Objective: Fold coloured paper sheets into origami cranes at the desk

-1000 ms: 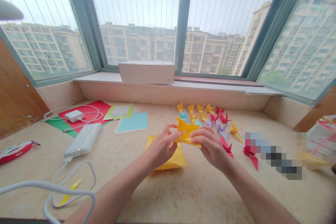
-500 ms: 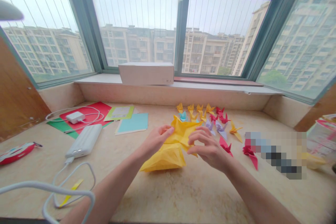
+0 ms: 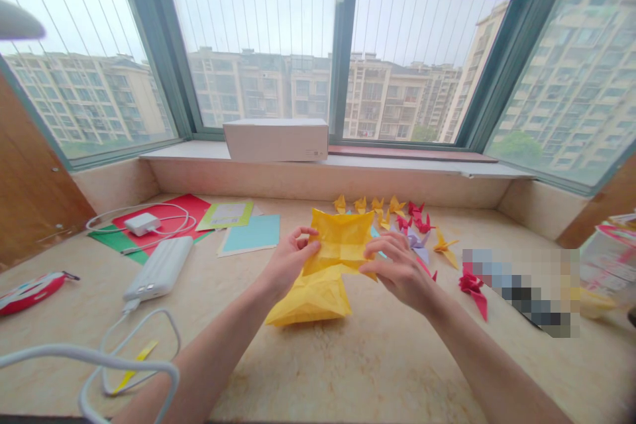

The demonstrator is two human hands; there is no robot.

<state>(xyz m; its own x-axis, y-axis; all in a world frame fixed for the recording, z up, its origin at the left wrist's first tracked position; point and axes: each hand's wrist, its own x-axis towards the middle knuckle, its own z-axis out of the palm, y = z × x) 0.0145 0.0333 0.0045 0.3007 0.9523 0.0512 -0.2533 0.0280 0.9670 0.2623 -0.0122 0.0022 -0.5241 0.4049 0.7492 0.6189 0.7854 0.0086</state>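
Both of my hands hold a creased yellow paper sheet (image 3: 340,238) upright above the stone counter. My left hand (image 3: 288,262) pinches its left edge and my right hand (image 3: 400,271) pinches its lower right edge. Under them lies a stack of yellow paper (image 3: 311,298) on the counter. Behind the sheet stand several small folded paper cranes (image 3: 397,212) in yellow, red, purple and blue, partly hidden by it.
A white power bank (image 3: 159,268) with a white cable (image 3: 124,358) lies at left, near a charger (image 3: 142,222) on red and green sheets (image 3: 163,212). A blue sheet (image 3: 251,233) lies beside them. A white box (image 3: 275,139) sits on the window sill.
The folded yellow piece has been opened out into a nearly flat sheet held upright between both hands. My hands have moved apart a little.
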